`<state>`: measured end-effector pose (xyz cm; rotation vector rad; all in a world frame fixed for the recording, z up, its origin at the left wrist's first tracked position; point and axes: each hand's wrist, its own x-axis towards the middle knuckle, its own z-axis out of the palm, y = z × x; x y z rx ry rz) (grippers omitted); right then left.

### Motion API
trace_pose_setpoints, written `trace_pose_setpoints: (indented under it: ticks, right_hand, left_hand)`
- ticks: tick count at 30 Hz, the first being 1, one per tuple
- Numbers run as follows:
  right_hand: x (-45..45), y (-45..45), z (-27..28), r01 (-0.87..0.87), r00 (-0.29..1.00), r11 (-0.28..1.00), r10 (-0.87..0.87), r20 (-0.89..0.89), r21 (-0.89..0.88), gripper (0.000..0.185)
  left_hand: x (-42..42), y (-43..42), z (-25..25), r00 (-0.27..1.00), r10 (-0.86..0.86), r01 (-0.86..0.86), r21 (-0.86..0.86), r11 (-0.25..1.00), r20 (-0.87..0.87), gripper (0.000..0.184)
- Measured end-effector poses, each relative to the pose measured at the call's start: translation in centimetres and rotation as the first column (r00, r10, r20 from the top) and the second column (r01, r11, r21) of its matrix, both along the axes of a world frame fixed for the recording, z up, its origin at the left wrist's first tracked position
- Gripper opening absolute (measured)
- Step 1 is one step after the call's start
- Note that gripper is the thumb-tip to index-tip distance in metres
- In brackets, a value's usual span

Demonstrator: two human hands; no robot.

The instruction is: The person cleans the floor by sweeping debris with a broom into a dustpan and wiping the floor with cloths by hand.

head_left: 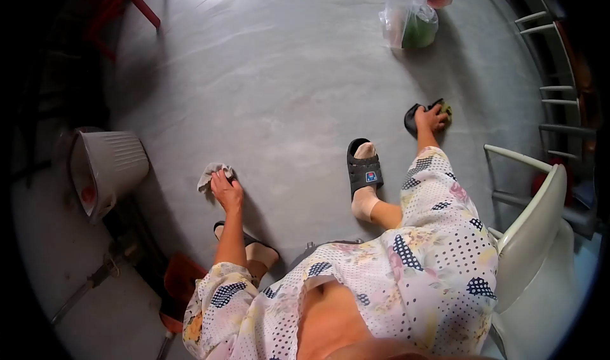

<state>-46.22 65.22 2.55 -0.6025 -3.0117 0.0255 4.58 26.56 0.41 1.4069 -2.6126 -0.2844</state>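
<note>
Low over the floor on the left, my left hand [227, 190] presses its fingers onto a crumpled pale grey cloth [211, 173]. Out to the right, my right hand [432, 120] is closed over a dark, curved thing [410, 120] that looks like a black slipper; its exact kind is unclear. Something yellow-green [447, 111] shows beyond those fingers, partly hidden by them. Between the hands is a foot in a pale sock and a black slide sandal [364, 169]. The other sandalled foot [260, 253] is half hidden behind my left forearm.
Clear plastic bags [410, 23] with green and red contents sit at the far right. A white ribbed basket [117, 166] lies tipped at left. Red stool legs [145, 4] stand at the upper left, an orange-red container [181, 284] at lower left, and a pale chair [530, 245] at right.
</note>
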Motion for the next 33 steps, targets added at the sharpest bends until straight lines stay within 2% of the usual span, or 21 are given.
trace_pose_setpoints:
  ticks: [1,5,8,9,11,12,13,15,16,18,19,20,21,22,25,28,30,31,33]
  right_hand:
    - [0.5,-1.7,0.5,-0.053,0.998,0.997,0.051,-0.038,-0.054,0.066]
    - [1.2,-9.6,2.7,-0.287,0.958,0.958,0.287,0.007,0.005,0.06]
    - [1.7,-16.7,3.9,-0.529,0.847,0.849,0.529,-0.048,0.018,0.057]
    - [1.7,-19.1,6.8,-0.588,0.807,0.809,0.585,-0.083,-0.019,0.057]
    - [1.6,-21.5,9.9,-0.698,0.711,0.714,0.683,-0.167,-0.05,0.054]
    - [1.8,-23.0,10.1,-0.761,0.626,0.648,0.731,-0.271,-0.01,0.053]
    - [2.7,-24.6,11.0,-0.814,0.565,0.58,0.781,-0.266,-0.029,0.051]
    - [5.8,-26.7,10.6,-0.933,0.35,0.359,0.875,-0.334,-0.037,0.049]
    - [7.8,-27.4,10.4,-0.964,0.267,0.25,0.905,-0.33,-0.094,0.05]
    - [13.2,-28.5,10.6,-0.994,0.087,0.055,0.921,-0.38,-0.096,0.051]
    - [15.9,-28.2,9.2,-0.997,0.018,-0.011,0.932,-0.361,-0.079,0.05]
    - [18.5,-27.8,9.3,-0.987,-0.044,-0.096,0.934,-0.355,-0.13,0.047]
    - [20.6,-27.3,9.0,-0.965,-0.11,-0.164,0.961,-0.253,-0.202,0.039]
    - [22.4,-26.9,7.3,-0.948,-0.186,-0.253,0.933,-0.308,-0.193,0.036]
    - [24.0,-26.6,8.4,-0.825,-0.348,-0.357,0.932,-0.104,-0.438,0.034]
    - [19.4,-26.2,9.9,-0.793,-0.255,-0.286,0.958,-0.134,-0.538,0.037]
    - [13.7,-25.2,9.0,-0.843,-0.062,-0.149,0.981,-0.183,-0.516,0.043]
    - [11.4,-24.2,9.9,-0.89,0.134,0.005,0.959,-0.251,-0.456,0.048]
    - [5.5,-23.1,9.5,-0.911,0.342,0.32,0.939,-0.044,-0.26,0.058]
  left_hand:
    - [-0.2,0.1,0.2,1.0,0.011,-0.011,-0.017,1.0,0.004,0.053]
    - [-0.8,1.0,3.0,0.998,-0.021,0.023,-0.026,0.999,0.057,0.055]
    - [-1.2,0.8,4.2,0.995,-0.098,0.098,-0.025,0.995,0.028,0.054]
    - [-1.7,0.9,6.1,0.995,-0.099,0.1,-0.048,0.994,0.017,0.054]
    - [-3.3,2.6,9.6,0.994,-0.11,0.111,-0.059,0.992,0.013,0.054]
    - [-3.8,2.9,10.5,0.992,-0.123,0.122,-0.065,0.99,-0.002,0.054]
    - [-4.3,3.3,11.0,0.991,-0.133,0.132,-0.066,0.989,-0.012,0.054]
    - [-4.7,4.1,11.1,0.988,-0.152,0.15,-0.074,0.986,-0.027,0.055]
    - [-5.3,4.1,11.0,0.986,-0.164,0.163,-0.063,0.985,-0.021,0.055]
    - [-5.1,3.8,10.4,0.984,-0.18,0.178,-0.087,0.98,-0.01,0.056]
    - [-5.0,4.0,9.6,0.985,-0.172,0.172,-0.037,0.984,0.01,0.055]
    - [-5.0,3.7,9.7,0.985,-0.167,0.167,0.004,0.986,0.031,0.055]
    - [-5.0,3.3,9.9,0.984,-0.168,0.166,0.041,0.985,0.055,0.054]
    - [-5.1,2.9,9.7,0.982,-0.17,0.165,0.06,0.985,0.085,0.053]
    - [-5.5,1.3,9.5,0.972,-0.186,0.167,0.134,0.977,0.145,0.052]
    - [-4.8,-0.2,7.7,0.959,-0.227,0.198,0.172,0.965,0.17,0.053]
    - [-4.6,0.2,7.1,0.957,-0.233,0.2,0.187,0.962,0.176,0.053]
    - [-4.4,0.5,6.9,0.955,-0.237,0.203,0.19,0.96,0.179,0.054]
    - [-3.4,1.0,5.4,0.956,-0.245,0.217,0.174,0.961,0.16,0.056]
